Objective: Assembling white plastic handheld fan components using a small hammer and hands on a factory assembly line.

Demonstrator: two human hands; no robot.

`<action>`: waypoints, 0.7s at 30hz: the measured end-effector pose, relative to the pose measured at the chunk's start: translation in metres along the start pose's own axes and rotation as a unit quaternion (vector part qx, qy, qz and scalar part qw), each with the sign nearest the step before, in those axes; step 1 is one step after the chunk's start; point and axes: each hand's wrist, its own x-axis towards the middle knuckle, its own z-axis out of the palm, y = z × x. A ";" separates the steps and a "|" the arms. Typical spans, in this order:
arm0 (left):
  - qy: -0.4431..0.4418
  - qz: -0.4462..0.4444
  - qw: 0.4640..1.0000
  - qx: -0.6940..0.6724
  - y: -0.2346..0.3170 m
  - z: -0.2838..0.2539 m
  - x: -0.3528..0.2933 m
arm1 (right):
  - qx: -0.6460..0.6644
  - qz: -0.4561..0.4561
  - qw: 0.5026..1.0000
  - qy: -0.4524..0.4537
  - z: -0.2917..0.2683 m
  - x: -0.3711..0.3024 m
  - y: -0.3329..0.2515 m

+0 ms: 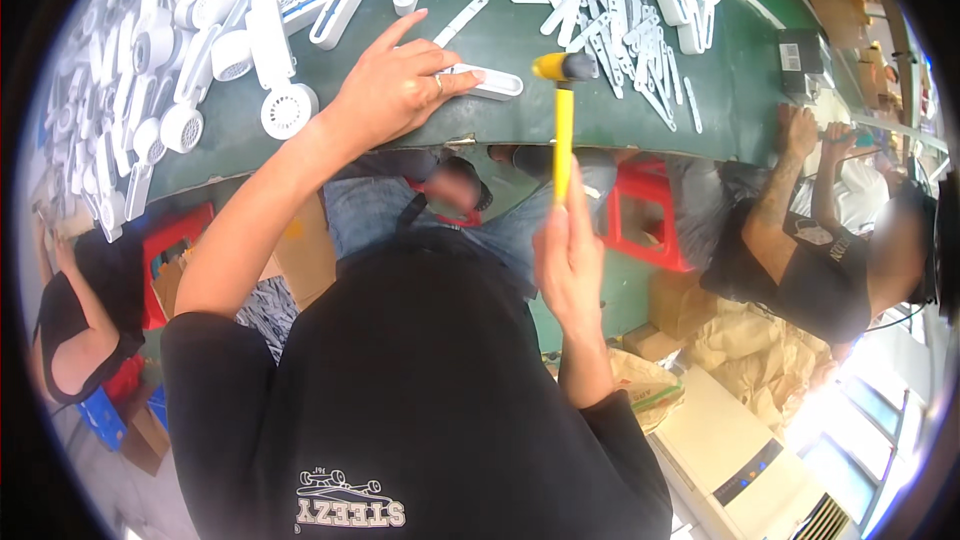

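My right hand [570,255] is wrapped round the lower end of a mallet [563,135] with a yellow handle and a yellow and black head. The mallet's head is raised near the table's front edge, to the right of a white plastic handle shell [497,85]. That shell lies on the green table with its hollow side up. My left hand [400,90] grips its left end, thumb along it and index finger stretched out. Just beyond those fingers lies a flat grey-white strip [462,20], which looks close to the hand.
White fan-like housings [290,110] with round grilles are heaped on the left. Loose flat strips [600,10] are piled at the back right. The green table [720,80] ends close to my body. A co-worker [820,250] works at the right; another person's arm [85,290] shows at the left.
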 end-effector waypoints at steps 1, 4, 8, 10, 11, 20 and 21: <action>0.000 -0.002 1.000 0.007 0.000 0.000 0.000 | -0.032 0.007 0.999 -0.002 0.007 0.007 0.005; 0.003 -0.009 1.000 0.008 0.000 0.002 -0.002 | 0.012 0.011 1.000 0.008 0.001 -0.006 -0.001; 0.007 -0.015 1.000 0.013 0.000 0.002 -0.003 | -0.095 0.079 0.991 -0.058 0.006 0.007 -0.004; 0.003 -0.012 1.000 0.001 0.001 0.001 -0.003 | -0.070 -0.003 0.997 -0.021 0.001 -0.011 0.002; -0.002 -0.009 1.000 -0.011 0.001 0.000 -0.002 | -0.026 -0.058 0.998 0.009 0.001 -0.014 0.004; -0.080 -0.020 0.995 -0.053 0.005 -0.009 0.021 | 0.091 -0.016 0.995 0.030 -0.012 -0.001 0.009; -0.112 0.010 0.992 -0.060 0.010 -0.010 0.030 | 0.114 -0.004 0.993 0.036 -0.016 0.000 0.007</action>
